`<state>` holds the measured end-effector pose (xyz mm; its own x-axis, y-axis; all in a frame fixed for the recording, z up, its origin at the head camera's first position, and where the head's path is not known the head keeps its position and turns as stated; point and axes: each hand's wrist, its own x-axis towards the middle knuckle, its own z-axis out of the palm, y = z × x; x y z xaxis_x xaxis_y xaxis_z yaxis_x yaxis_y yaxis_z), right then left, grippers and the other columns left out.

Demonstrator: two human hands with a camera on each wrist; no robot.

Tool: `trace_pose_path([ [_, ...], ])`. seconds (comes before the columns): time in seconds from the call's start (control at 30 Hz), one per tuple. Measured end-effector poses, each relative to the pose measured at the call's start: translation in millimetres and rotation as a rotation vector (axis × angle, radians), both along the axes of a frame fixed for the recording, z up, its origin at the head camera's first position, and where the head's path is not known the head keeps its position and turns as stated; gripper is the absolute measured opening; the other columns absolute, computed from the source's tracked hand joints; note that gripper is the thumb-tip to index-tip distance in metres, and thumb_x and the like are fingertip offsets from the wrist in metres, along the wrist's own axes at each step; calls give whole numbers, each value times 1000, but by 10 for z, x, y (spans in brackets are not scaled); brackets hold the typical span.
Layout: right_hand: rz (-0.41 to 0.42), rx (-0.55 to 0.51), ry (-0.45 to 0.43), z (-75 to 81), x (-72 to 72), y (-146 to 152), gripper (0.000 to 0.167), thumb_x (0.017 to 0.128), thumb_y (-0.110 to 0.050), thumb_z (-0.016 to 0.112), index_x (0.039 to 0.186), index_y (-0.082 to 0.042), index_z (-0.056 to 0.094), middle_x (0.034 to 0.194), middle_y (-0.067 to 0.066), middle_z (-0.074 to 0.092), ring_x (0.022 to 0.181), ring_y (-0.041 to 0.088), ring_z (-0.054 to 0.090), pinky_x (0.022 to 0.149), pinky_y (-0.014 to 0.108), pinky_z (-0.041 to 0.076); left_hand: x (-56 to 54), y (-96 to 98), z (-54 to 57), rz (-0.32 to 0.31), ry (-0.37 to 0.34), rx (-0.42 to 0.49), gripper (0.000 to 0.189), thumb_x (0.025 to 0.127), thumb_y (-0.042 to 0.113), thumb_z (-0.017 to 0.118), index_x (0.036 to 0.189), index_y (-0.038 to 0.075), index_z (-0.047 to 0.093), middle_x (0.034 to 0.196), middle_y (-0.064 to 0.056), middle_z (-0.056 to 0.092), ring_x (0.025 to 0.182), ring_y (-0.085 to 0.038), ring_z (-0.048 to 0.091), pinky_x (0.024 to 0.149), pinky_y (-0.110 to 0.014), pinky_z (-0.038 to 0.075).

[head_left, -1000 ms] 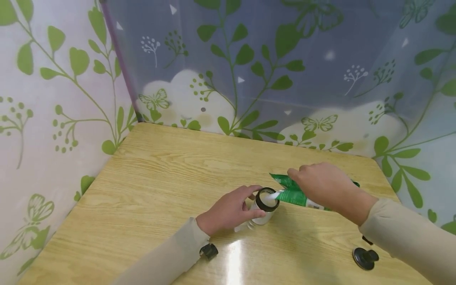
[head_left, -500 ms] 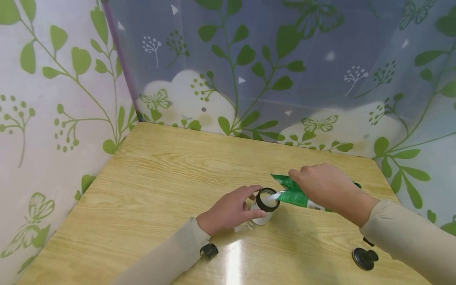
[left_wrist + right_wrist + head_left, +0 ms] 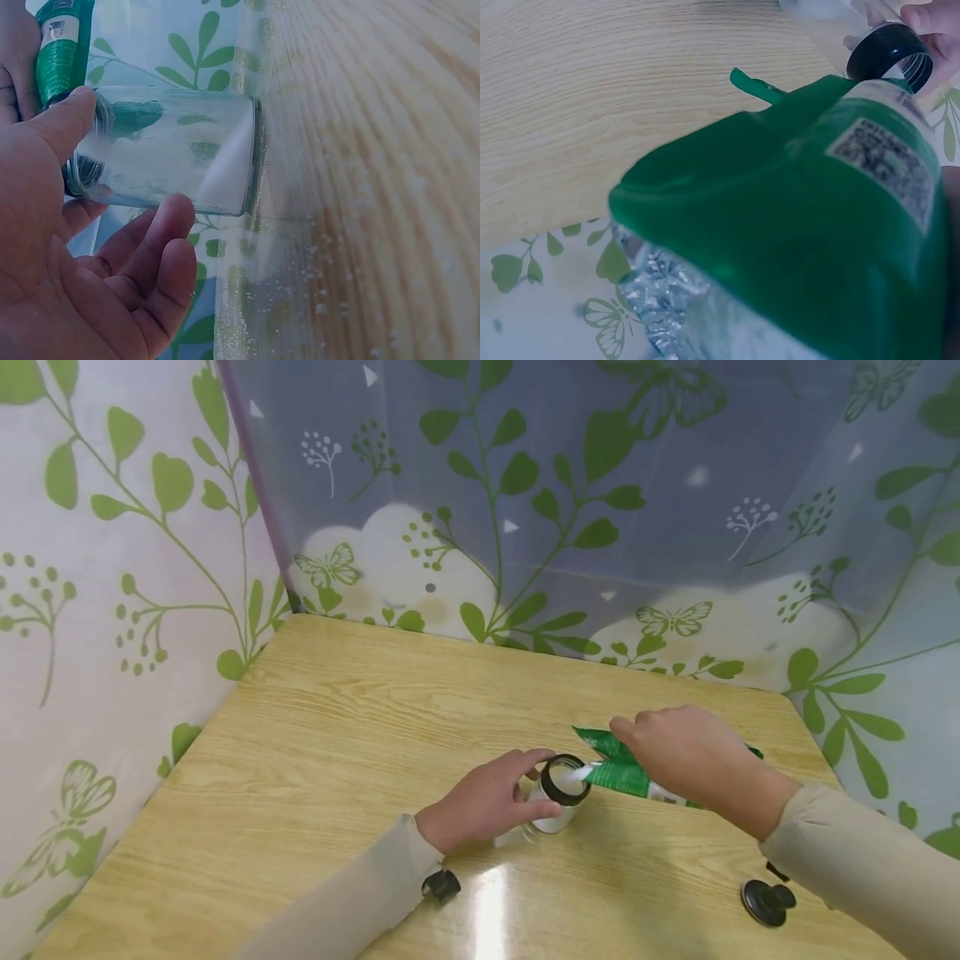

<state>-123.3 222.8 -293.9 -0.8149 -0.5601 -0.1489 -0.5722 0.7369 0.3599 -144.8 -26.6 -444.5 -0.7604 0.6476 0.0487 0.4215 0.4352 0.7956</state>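
Note:
My left hand [image 3: 483,806] holds a clear glass jar [image 3: 552,820] with a black rim, thumb and forefinger round its neck. The jar stands upright on the table. In the left wrist view, white grains [image 3: 231,161] lie in a slanted heap at its bottom, and the other fingers curl loosely beside the glass. My right hand [image 3: 690,758] grips a green bag [image 3: 622,777], tilted down to the left. Its torn corner is at the jar's mouth, and a white stream runs in. The right wrist view shows the bag [image 3: 780,217] up close, with the black rim [image 3: 881,54] beyond.
A black round lid [image 3: 765,903] with a knob lies at the right of the wooden table [image 3: 337,727], near the right forearm. Loose white grains [image 3: 322,307] are scattered on the tabletop by the jar. A leaf-patterned wall covering [image 3: 465,552] borders the table's back and sides.
Both hands, the jar and the bag stay almost where they were. White grains keep running from the bag's corner into the jar.

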Motion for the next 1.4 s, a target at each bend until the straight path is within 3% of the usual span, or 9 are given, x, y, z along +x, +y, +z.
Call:
trace_pose_path([
  [0.4, -15, 13, 0, -25, 12, 1, 25, 89, 0, 78, 110, -6, 66, 75, 5, 62, 53, 15, 50, 45, 31, 45, -12, 11, 5, -2, 28, -3, 78, 95, 62, 66, 159, 25, 40, 133, -2, 61, 78, 0, 62, 74, -24, 52],
  [0.73, 23, 10, 29, -28, 14, 22, 24, 88, 2, 78, 106, -7, 65, 70, 4, 58, 52, 14, 50, 43, 30, 44, -4, 4, 7, -3, -8, 8, 78, 95, 61, 67, 159, 27, 39, 134, -1, 60, 77, -1, 62, 73, -24, 52],
  [1.4, 27, 11, 30, -32, 24, 18, 25, 89, 3, 78, 108, -7, 66, 71, 4, 59, 51, 14, 47, 42, 29, 41, -13, 13, -22, 3, -16, 27, 78, 94, 64, 66, 158, 28, 40, 134, 0, 60, 79, -1, 63, 74, -25, 52],
])
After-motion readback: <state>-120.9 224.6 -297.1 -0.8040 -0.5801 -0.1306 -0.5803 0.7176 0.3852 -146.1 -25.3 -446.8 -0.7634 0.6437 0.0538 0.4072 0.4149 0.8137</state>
